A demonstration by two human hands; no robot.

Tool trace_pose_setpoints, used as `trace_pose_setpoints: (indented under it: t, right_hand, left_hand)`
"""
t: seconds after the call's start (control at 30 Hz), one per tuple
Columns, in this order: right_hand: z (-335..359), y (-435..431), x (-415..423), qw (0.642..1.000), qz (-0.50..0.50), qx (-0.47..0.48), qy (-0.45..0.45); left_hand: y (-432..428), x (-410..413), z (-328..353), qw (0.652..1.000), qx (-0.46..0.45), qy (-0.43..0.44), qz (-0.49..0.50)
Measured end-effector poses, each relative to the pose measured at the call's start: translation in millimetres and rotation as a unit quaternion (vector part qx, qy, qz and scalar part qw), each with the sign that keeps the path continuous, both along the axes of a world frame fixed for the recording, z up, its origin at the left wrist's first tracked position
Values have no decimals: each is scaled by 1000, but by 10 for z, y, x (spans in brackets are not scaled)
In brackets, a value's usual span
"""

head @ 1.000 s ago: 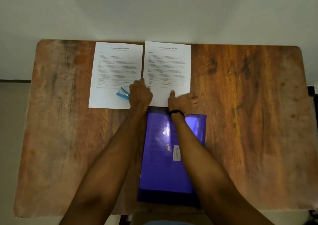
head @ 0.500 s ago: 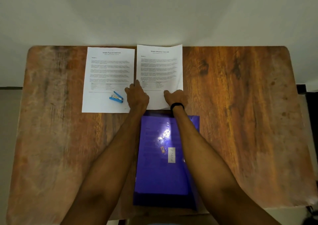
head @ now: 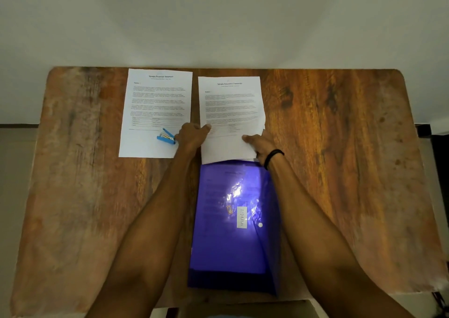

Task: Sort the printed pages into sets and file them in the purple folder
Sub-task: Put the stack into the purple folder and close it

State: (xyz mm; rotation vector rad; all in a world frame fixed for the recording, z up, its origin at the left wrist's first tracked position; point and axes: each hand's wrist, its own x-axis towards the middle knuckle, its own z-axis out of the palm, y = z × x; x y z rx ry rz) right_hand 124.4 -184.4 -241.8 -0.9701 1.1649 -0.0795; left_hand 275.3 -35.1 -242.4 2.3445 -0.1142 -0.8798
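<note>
Dragged the transcript set (head: 230, 108) nearer than a moment ago, off the far table (head: 340, 147) edge and down to the far mouth of the purple folder (head: 233, 232); cannot tell whether over or under its lip. Pinching that set with the left hand (head: 193, 135) at its left edge and the right hand (head: 261, 145) at its near right corner, thumbs on top. Left the financial set (head: 155, 104) flat at far left, blue stapler (head: 166, 136) on it, just beside the left hand. Likely trouble: buckling sheets against a shut folder mouth, fanning loose pages through uneven pull, nudging the stapler.
</note>
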Motion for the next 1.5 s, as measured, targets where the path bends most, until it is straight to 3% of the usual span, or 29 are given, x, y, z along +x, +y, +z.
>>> trace_pose_setpoints:
  t: [0.1, 0.2, 0.3, 0.4, 0.53, 0.67, 0.73, 0.8, 0.83, 0.9, 1.0, 1.2, 1.37, 1.5]
  right_hand:
    - [-15, -6, -14, 990, 45, -110, 82]
    - [16, 30, -3, 911, 136, -288, 263]
    - [63, 171, -4, 835, 174, -352, 385]
    - [16, 265, 19, 816, 167, -382, 401]
    - [-12, 282, 60, 837, 153, -371, 372]
    - [-5, 139, 56, 918, 92, -285, 258]
    - [18, 44, 25, 973, 31, -177, 147]
    - [77, -9, -14, 999, -15, -32, 35]
    - [137, -33, -33, 1000, -21, 10, 7]
    - [215, -91, -73, 998, -17, 47, -42]
    - [306, -168, -153, 987, -16, 78, -137]
    - [546, -176, -334, 980, 36, 30, -193]
    - [711, -125, -666, 991, 45, 17, -127]
    - [892, 95, -764, 989, 67, 87, -95]
  left_hand:
    - [-53, -27, 44, 998, 44, -20, -35]
    - [-91, -68, 37, 1000, 16, -6, -23]
    - [-153, -118, 36, 1000, -18, -24, -7]
    - [-232, -167, 77, 999, -16, -27, 15]
    - [-303, -169, 84, 999, 16, -34, 24]
    - [-300, -109, 44, 1000, -1, 0, 30]
    - [-303, -93, 54, 999, 20, 15, 28]
    - [-291, -76, 74, 998, 42, 28, 39]
    - [-280, -73, 95, 998, 26, 41, 51]
    - [-253, -54, 91, 988, -90, 89, 92]
    - [-245, -93, 196, 946, -228, 183, 141]
    - [-238, -121, 506, 957, -250, 118, 83]
    - [10, -243, 1065, 955, -291, 51, -19]
    - [260, -532, 1523, 949, -295, 47, -95]
